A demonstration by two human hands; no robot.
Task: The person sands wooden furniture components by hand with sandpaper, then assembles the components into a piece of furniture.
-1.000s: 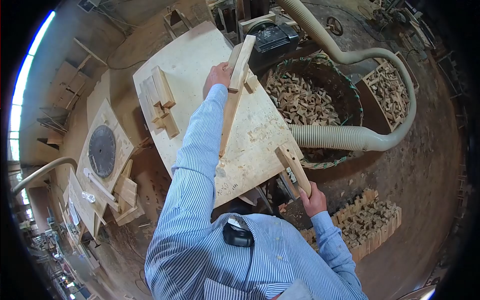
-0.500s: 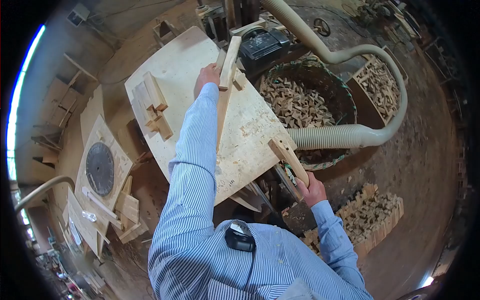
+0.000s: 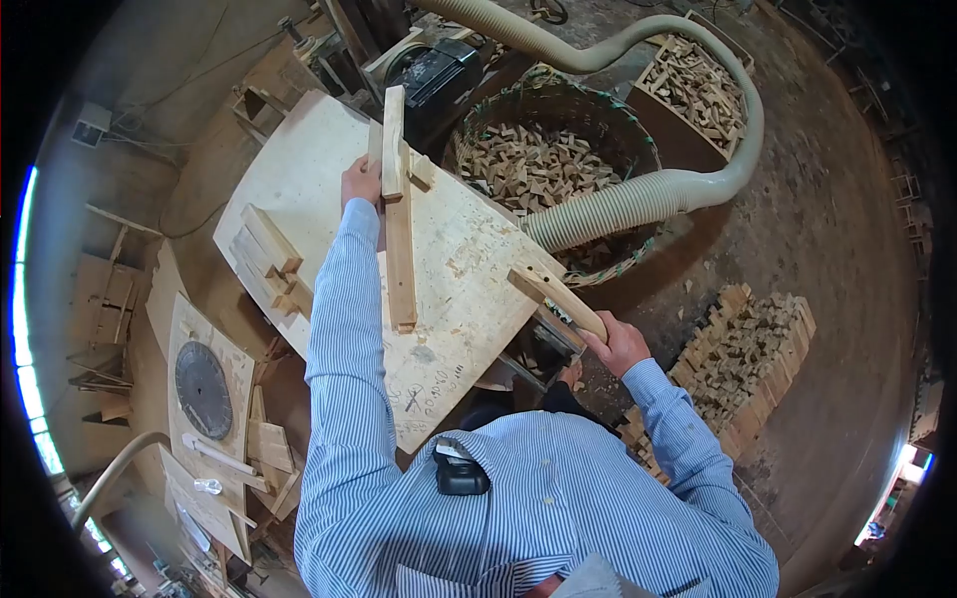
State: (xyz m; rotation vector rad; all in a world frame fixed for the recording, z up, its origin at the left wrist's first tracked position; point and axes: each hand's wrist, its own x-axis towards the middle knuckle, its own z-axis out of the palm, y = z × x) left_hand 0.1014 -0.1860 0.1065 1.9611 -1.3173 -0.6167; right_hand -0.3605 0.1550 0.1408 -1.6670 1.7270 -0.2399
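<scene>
My left hand (image 3: 362, 181) is at the far part of the pale worktable (image 3: 329, 140), its fingers closed at the end of a small wooden block (image 3: 375, 142). That block lies against an upright-looking wooden piece (image 3: 394, 130). A long wooden strip (image 3: 401, 264) extends from there towards me over the tabletop. At the table's near right corner, my right hand (image 3: 620, 344) is wrapped round the end of a wooden bar (image 3: 566, 302) with dark holes in it. The fingertips of both hands are partly hidden.
Several cut wood pieces (image 3: 267, 244) lie on the table's left side. Beyond it stand a dark motor (image 3: 434, 75) and a basket (image 3: 653, 149) of offcuts, crossed by a ribbed hose (image 3: 618, 207). Stacked blocks (image 3: 743, 369) are at right, a round saw blade (image 3: 202, 389) at left.
The view has shifted, so the table appears further left. More of the long wooden strip shows beside my left arm. Both hands keep their places at the block and the bar.
</scene>
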